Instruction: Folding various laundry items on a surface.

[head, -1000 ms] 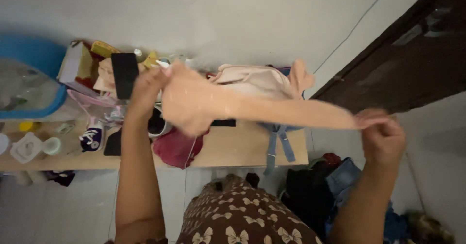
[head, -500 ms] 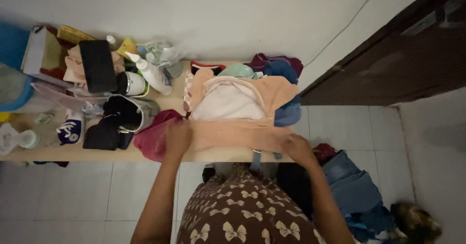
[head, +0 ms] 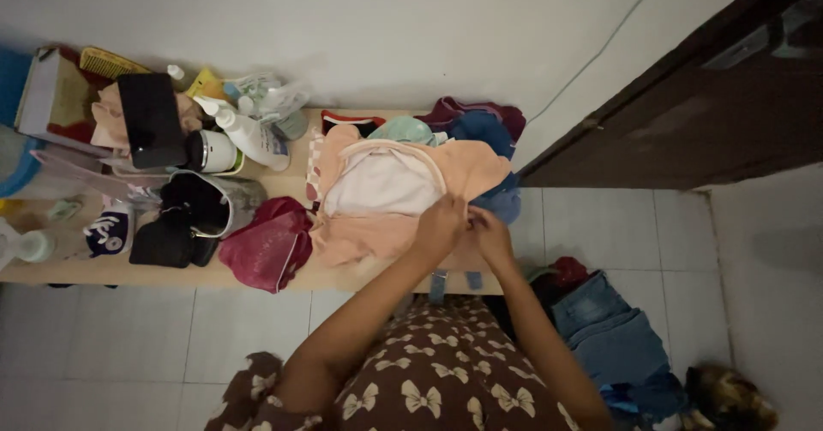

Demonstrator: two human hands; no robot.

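Wooden shelf [head: 257, 275] against white wall | both hands have come together since a moment ago: left hand [head: 439, 223] and right hand [head: 490, 232] pinch the peach garment [head: 377, 229] at its right edge (earlier spread wide), now gathered on the shelf | beside: maroon cloth [head: 266, 247], black bag [head: 184, 217] | beyond: white squeeze bottle [head: 244, 135], dark clothes pile [head: 480, 122].

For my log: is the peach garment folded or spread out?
Partly folded: peach garment lies bunched on the table, both hands gripping its right edge.

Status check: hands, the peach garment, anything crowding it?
Left hand and right hand both pinching the peach garment at its right side. Garment lying on the wooden bench. Red cloth crowding its left edge.
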